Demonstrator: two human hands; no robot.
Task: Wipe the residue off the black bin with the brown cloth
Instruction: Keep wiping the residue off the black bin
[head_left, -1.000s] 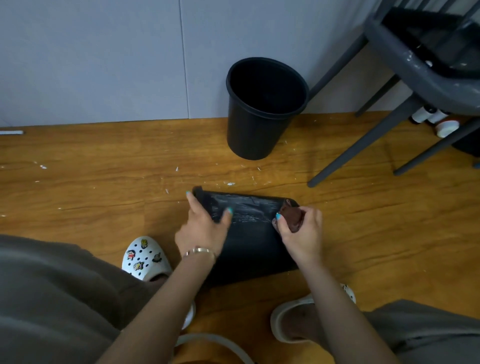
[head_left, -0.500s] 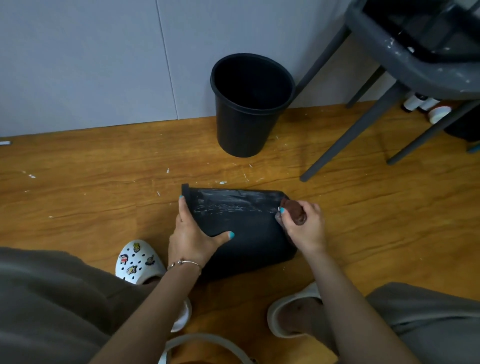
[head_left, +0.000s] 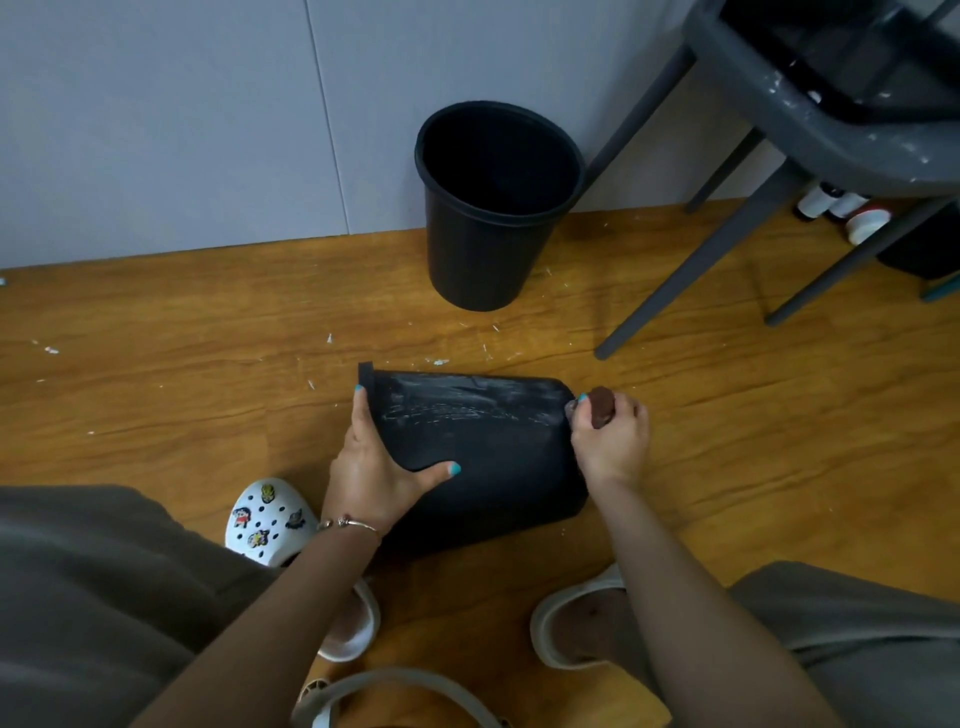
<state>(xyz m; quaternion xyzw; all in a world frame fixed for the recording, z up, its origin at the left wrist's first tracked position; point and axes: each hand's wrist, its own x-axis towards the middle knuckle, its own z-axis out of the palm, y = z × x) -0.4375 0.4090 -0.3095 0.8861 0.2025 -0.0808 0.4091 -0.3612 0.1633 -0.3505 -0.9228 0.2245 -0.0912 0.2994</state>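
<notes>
- Down at floor level, nearest me, the person's two feet are in clogs; the white clog (head_left: 270, 519) carries cartoon charms, but no lettering on them can be read.
- Between the feet, the black bin (head_left: 483, 462) lies on its side on the wooden floor (head_left: 156, 395), rim end to the person's left, base to the right.
- Left hand (head_left: 371, 467) steadies it near the rim, fingers spread wide along the wall and thumb pressed flat on the side.
- Right hand (head_left: 613, 434) sits at the base end, fingers curled tight round the bunched brown cloth (head_left: 601, 405), which touches the bin's base corner.
- Whitish residue (head_left: 457, 405) streaks the upper side of the bin; I'd judge the wiping barely begun, with most of that smear left to clear.
- Farther off, a second black bin (head_left: 493, 208) stands upright by the grey wall, beside dark chair legs (head_left: 696, 275).
- No brand or label shows on either bin.
</notes>
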